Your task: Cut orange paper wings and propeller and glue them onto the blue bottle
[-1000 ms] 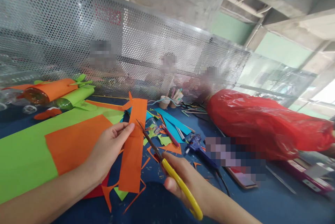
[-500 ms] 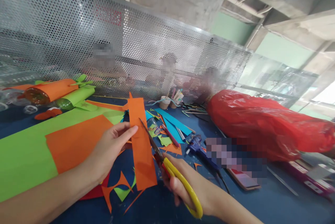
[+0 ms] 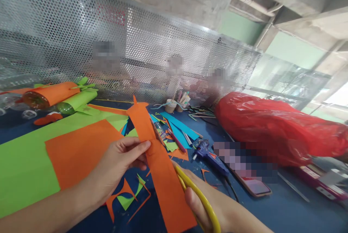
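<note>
My left hand pinches a long orange paper strip near its middle, thumb on top. The strip hangs tilted above the table, its lower end toward me. In my right hand are yellow-handled scissors, fingers wrapped through the loops. Their blades lie mostly behind the strip, with part showing at its right edge. Whether they are cutting into the paper I cannot tell. Below the strip are orange scraps and a green scrap.
Green paper and an orange sheet lie at left, behind them paper-wrapped bottles. To the right are a blue glue gun, a phone and a red plastic bag. A perforated metal screen stands behind.
The orange strip has turned and come nearer to me, its lower end swinging right. The scissor blades, earlier in front of the strip, are now mostly behind it. My left hand moved slightly right.
</note>
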